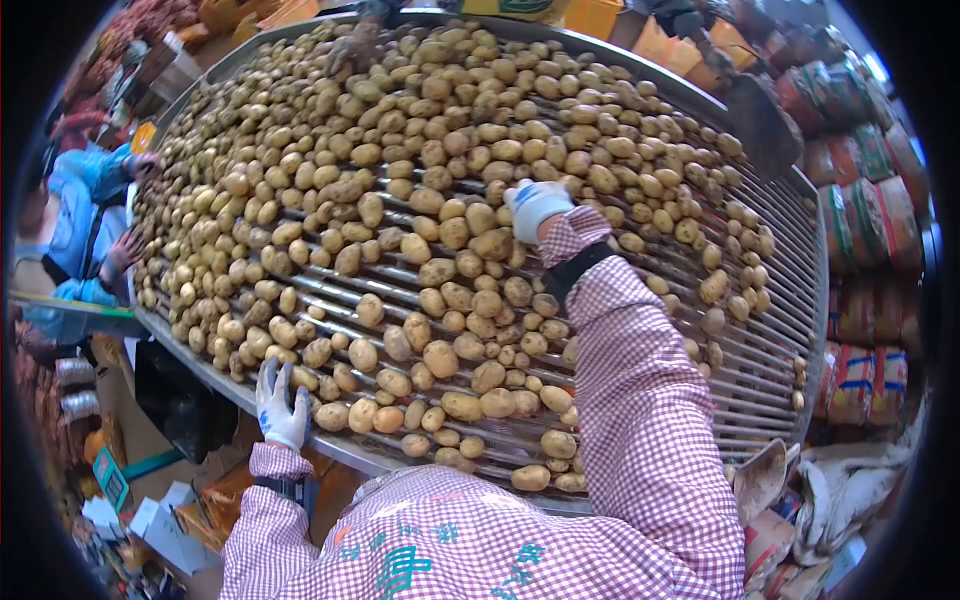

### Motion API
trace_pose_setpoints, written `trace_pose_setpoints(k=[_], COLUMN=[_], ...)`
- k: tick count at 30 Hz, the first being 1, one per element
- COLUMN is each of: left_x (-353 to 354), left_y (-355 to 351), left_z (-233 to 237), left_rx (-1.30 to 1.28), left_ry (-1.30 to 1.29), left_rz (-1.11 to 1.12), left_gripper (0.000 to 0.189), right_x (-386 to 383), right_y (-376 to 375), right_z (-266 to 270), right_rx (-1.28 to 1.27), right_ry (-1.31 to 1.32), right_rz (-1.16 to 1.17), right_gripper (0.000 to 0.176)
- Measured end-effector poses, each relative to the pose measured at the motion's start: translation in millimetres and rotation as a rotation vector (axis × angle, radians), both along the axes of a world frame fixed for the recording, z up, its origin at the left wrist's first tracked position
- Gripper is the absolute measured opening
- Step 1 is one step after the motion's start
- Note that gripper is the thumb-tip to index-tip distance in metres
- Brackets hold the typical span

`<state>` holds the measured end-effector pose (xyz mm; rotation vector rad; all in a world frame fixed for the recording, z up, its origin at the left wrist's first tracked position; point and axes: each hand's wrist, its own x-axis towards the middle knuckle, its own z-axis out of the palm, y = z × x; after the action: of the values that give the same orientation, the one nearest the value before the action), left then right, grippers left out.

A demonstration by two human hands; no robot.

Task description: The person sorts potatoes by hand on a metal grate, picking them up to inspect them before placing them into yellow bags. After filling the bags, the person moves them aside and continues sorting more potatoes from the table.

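Note:
Many potatoes (440,357) lie spread over a large sorting table with metal bars (745,375). My right hand (538,207), in a white and blue glove, reaches into the middle of them and touches potatoes there. Its fingers point away from me and are mostly hidden, so I cannot make out a grip. My left hand (283,408), in a similar glove, rests at the table's near left edge beside the potatoes. Its fingers are spread, with nothing held in them.
A person in a blue jacket (80,215) stands at the left edge, hands by the potatoes. Another person's gloved hand (352,48) is among potatoes at the far side. A dark shovel-like blade (762,125) is at the far right. Stacked filled sacks (880,225) line the right.

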<state>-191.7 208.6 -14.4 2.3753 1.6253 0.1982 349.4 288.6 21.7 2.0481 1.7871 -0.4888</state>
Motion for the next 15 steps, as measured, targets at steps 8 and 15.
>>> trace_pose_setpoints(k=[8, 15], left_x=[108.3, 196.5], left_y=[-30.2, -48.0], left_z=[46.9, 56.7], left_rx=[-0.655, -1.874], left_ry=[-1.12, -1.763], left_rz=[0.164, 0.416], left_gripper=[0.051, 0.078], right_x=[-71.2, -81.7], right_y=[-112.4, -170.4], right_z=[32.1, 67.1], right_rx=[0.714, 0.699], right_ry=[1.036, 1.056], right_rz=[-0.261, 0.087], right_gripper=[0.037, 0.063])
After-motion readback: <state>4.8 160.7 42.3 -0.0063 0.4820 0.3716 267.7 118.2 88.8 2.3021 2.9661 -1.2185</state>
